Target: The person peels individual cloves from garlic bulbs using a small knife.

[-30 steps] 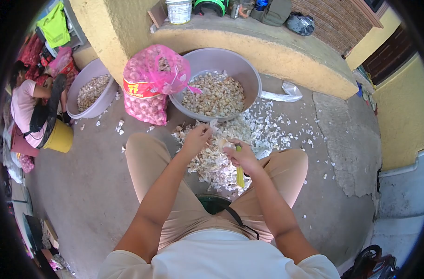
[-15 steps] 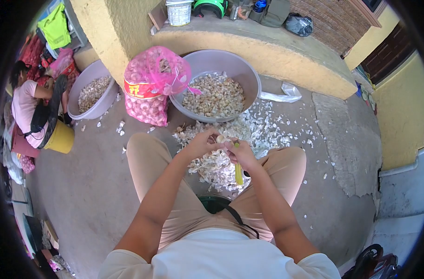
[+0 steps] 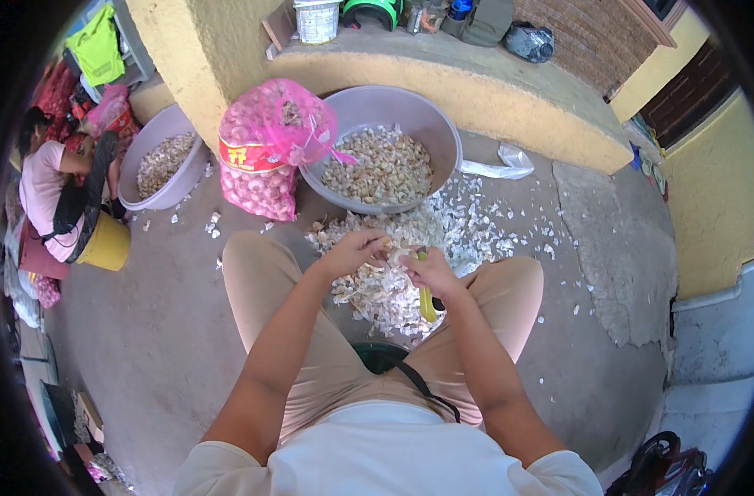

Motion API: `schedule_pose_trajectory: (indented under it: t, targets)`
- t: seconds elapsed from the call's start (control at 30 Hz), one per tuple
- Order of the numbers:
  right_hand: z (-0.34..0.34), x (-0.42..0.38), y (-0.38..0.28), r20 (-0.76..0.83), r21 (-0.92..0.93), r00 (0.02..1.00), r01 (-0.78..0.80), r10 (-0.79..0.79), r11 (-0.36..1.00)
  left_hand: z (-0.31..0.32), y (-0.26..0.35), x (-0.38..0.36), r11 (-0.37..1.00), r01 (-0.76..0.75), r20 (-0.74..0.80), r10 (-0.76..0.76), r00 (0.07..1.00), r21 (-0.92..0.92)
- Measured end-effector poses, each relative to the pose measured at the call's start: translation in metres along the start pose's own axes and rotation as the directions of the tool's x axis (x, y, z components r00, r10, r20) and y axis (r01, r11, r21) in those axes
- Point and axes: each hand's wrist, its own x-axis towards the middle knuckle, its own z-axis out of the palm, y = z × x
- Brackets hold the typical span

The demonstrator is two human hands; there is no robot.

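Here, garlic (image 3: pixel 399 255) lies pinched between left hand (image 3: pixel 358 252) and right hand (image 3: pixel 434 271), the latter clasping a yellow handle (image 3: pixel 426 305).

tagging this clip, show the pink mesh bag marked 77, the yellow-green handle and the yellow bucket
Pink mesh bag (image 3: pixel 265 124), head view, on its upper mesh
Yellow-green handle (image 3: pixel 427 304), head view, on its lower end
Yellow bucket (image 3: pixel 109 245), head view, on its side

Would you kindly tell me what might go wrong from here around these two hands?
The left hand works right beside the right hand, which holds a yellow-green handle; if it carries a blade, which I cannot make out, a slip might cut.
The loose skins lie close to the basin, so some might blow in.
The pink mesh bag beside the basin might topple if bumped.
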Motion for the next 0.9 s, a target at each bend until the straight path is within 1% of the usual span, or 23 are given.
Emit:
schedule_pose_trajectory:
  t: [0.03, 0.13, 0.23, 0.27, 0.33, 0.43, 0.47, 0.53, 0.57, 0.63, 0.67, 0.73, 0.77, 0.83, 0.9]
  targets:
    - [-0.001, -0.001, -0.003, 0.012, 0.004, 1.0, -0.026, 0.026, 1.0, -0.001, 0.006, -0.001, 0.995, 0.033, 0.005, -0.032, 0.999, -0.096]
    - [0.001, -0.001, -0.004, 0.02, 0.029, 0.998, -0.065, 0.064, 0.997, 0.002, 0.014, -0.006, 0.985, 0.136, 0.021, -0.135, 0.991, -0.108]
    - [-0.001, 0.002, 0.0, 0.002, 0.077, 0.996, -0.094, 0.094, 0.993, 0.002, 0.008, -0.004, 0.99, 0.134, -0.038, -0.136, 0.99, -0.048]
    - [-0.002, 0.003, 0.001, -0.004, 0.094, 0.995, -0.104, 0.104, 0.99, 0.002, 0.006, -0.004, 0.994, 0.108, -0.042, -0.108, 0.993, 0.017]
    - [-0.001, 0.002, -0.002, -0.01, 0.07, 0.991, -0.13, 0.131, 0.989, 0.001, 0.005, -0.004, 0.988, 0.055, -0.044, -0.049, 0.998, 0.146]
    - [0.001, -0.001, -0.005, -0.005, 0.052, 0.991, -0.136, 0.137, 0.989, 0.001, 0.008, -0.002, 0.986, 0.157, -0.1, -0.152, 0.983, 0.051]
    - [0.002, -0.001, -0.006, -0.001, 0.05, 0.991, -0.133, 0.134, 0.99, -0.001, 0.004, 0.001, 0.987, 0.162, -0.098, -0.16, 0.982, 0.008]
    - [-0.004, 0.004, -0.002, -0.043, 0.041, 0.992, -0.119, 0.121, 0.992, -0.004, 0.0, 0.003, 0.982, 0.172, -0.094, -0.178, 0.979, -0.076]
    - [-0.007, 0.006, -0.001, -0.064, 0.037, 0.991, -0.112, 0.114, 0.993, -0.005, -0.002, 0.003, 0.979, 0.148, -0.119, -0.165, 0.979, -0.144]
    - [-0.011, 0.009, 0.0, -0.17, 0.198, 0.974, -0.112, 0.147, 0.974, -0.004, 0.006, 0.0, 0.957, 0.092, -0.172, -0.143, 0.975, -0.274]
    - [-0.013, 0.01, 0.0, -0.221, 0.275, 0.961, -0.105, 0.169, 0.956, -0.004, 0.007, 0.001, 0.951, 0.1, -0.162, -0.153, 0.975, -0.292]
    - [-0.01, 0.01, 0.003, -0.227, 0.256, 0.959, -0.109, 0.169, 0.961, -0.003, 0.007, 0.001, 0.938, 0.114, -0.144, -0.169, 0.975, -0.327]
    - [-0.007, 0.01, 0.005, -0.231, 0.247, 0.958, -0.11, 0.168, 0.963, -0.002, 0.003, 0.003, 0.934, 0.139, -0.102, -0.181, 0.978, -0.329]
    - [-0.001, 0.009, 0.007, -0.171, 0.127, 0.979, -0.088, 0.109, 0.988, 0.002, -0.004, 0.004, 0.925, 0.189, -0.016, -0.206, 0.978, -0.331]
    - [0.003, 0.006, 0.005, -0.107, 0.025, 0.992, -0.069, 0.071, 0.997, 0.009, -0.003, 0.004, 0.94, 0.248, -0.031, -0.262, 0.965, -0.234]
